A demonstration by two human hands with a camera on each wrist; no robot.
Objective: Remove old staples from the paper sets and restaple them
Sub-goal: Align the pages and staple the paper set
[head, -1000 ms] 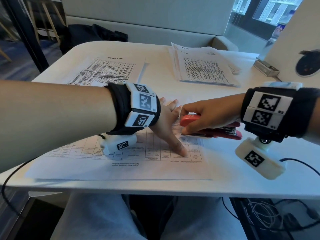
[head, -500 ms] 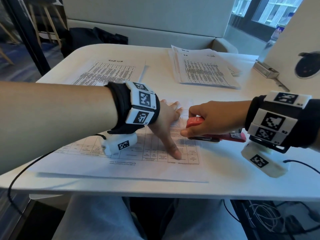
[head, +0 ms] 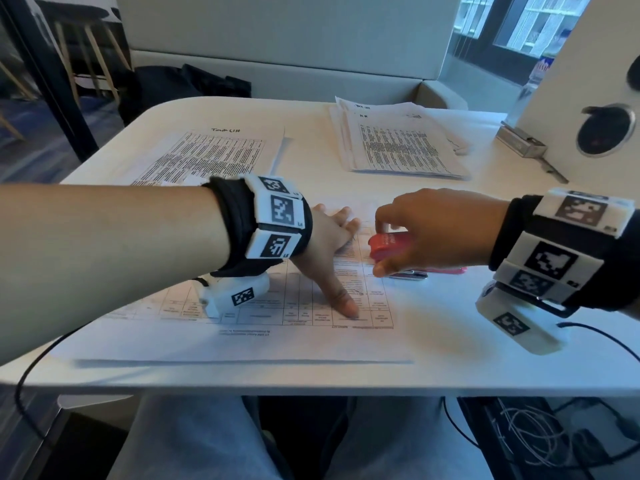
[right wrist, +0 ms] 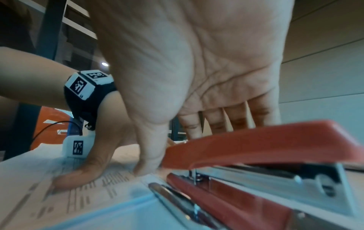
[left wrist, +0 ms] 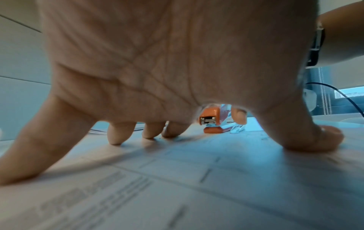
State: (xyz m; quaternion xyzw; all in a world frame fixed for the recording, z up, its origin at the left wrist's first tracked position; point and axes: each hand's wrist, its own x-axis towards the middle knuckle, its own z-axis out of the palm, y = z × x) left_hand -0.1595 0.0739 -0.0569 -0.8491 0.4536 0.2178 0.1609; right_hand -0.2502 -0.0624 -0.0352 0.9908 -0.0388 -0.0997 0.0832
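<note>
A printed paper set (head: 242, 337) lies near the table's front edge. My left hand (head: 337, 251) is spread on it, with fingertips and thumb (left wrist: 325, 140) pressing the sheet (left wrist: 177, 179) flat. A red stapler (head: 388, 245) sits at the set's right edge, nose toward the left hand. My right hand (head: 426, 230) holds it, fingers curled over the red top and thumb low beside the base. In the right wrist view the stapler's top (right wrist: 265, 143) stands raised above its metal magazine. The left wrist view shows the stapler's open nose (left wrist: 209, 119) beyond the fingers.
Two more paper stacks lie further back, one at the centre left (head: 214, 157) and one at the right (head: 398, 147). A small metal box (head: 519, 143) sits by a white panel with a round socket (head: 604, 133). A black bag (head: 187, 84) rests on the bench behind.
My right hand and wrist have risen and shifted slightly right on the stapler, and its red top has come up. The left hand stays spread on the paper.
</note>
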